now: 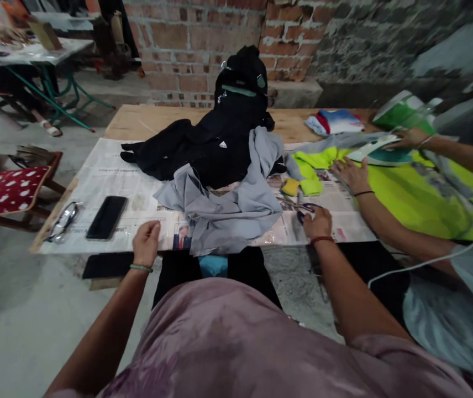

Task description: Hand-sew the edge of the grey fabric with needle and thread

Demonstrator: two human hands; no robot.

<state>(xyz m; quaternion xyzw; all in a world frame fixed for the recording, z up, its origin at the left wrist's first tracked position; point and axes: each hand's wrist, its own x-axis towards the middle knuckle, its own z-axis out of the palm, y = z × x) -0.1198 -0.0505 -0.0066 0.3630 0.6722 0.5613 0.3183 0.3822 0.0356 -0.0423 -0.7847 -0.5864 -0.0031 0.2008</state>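
My left hand point(146, 242) hovers at the table's front edge with its fingers curled together. What it pinches, if anything, is too small to tell. My right hand point(318, 222) rests on the newspaper and grips a pair of scissors point(306, 208) by the dark handles, blades pointing left. Between my hands lies a crumpled grey cloth point(230, 213), partly hanging over the front edge. Behind it a black garment point(203, 146) with a small white logo is spread out. A yellow object point(290, 187) sits just beyond the scissors.
A co-worker's hand point(351, 174) presses a neon yellow garment point(406, 193) while the other holds an iron point(379, 150); its white cord point(419, 262) trails right. A phone point(106, 218) and glasses point(66, 221) lie left. A black bag point(241, 74) stands at the back.
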